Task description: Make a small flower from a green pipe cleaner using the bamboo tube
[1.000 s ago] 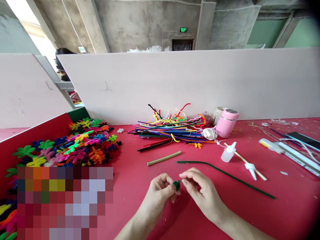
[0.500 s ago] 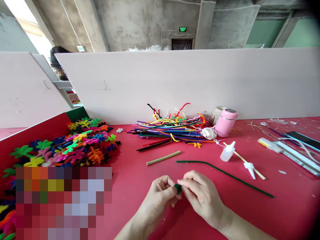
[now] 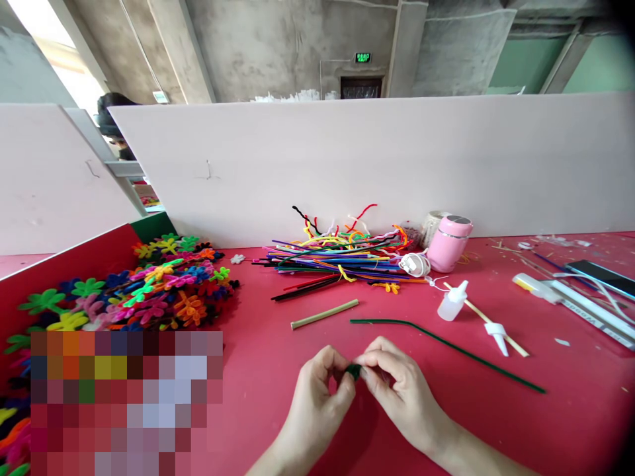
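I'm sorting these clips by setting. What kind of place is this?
Probably a craft workshop with partitioned workstations: a divider board behind a red table, loose pipe cleaners, and a heap of finished pipe-cleaner flowers.

Both hands meet at the table's [image 3: 278,370] near centre — left hand [image 3: 317,390] left, right hand [image 3: 401,390] right, the small coiled piece [image 3: 353,371] pinched between them. Just beyond lies a long pipe cleaner [image 3: 446,344]; farther off, the pipe cleaner bundle [image 3: 337,258]. Finished flowers [image 3: 149,291] — far left. Bottle [image 3: 452,301] to the right.
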A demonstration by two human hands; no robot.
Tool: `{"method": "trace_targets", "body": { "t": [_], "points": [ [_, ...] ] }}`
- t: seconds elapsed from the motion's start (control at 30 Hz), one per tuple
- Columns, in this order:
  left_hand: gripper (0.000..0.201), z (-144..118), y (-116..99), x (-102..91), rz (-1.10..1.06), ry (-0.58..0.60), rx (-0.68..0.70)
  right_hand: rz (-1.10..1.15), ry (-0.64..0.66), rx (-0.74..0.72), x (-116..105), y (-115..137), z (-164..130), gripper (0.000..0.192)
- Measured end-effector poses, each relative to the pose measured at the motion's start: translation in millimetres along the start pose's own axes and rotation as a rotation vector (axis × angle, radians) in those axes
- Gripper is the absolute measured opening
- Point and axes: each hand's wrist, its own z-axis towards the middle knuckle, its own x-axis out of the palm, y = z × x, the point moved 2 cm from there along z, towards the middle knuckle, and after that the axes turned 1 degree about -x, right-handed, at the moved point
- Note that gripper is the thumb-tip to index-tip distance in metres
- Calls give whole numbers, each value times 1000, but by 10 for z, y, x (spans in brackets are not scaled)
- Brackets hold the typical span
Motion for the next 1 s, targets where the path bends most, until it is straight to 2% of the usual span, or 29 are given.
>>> {"method": "trace_targets", "body": {
  "t": [0.1, 0.2, 0.4, 0.53, 1.0],
  "points": [
    [11, 0, -8, -4, 88, -39, 44, 49, -36, 31, 12, -27, -6, 19],
    [13, -2, -32, -6, 173, -85, 74, 33, -125, 50, 9, -74, -30, 34],
    [15, -20, -34, 9, 246, -81, 142, -81, -122, -143, 18, -87, -58, 43],
    [15, -26, -11, 9, 230, -75, 156, -117, -136, -180, 17, -79, -56, 45],
    [15, -20, 5, 5, 161, -36, 200, 8, -119, -105, -16, -70, -32, 38]
  ]
}}
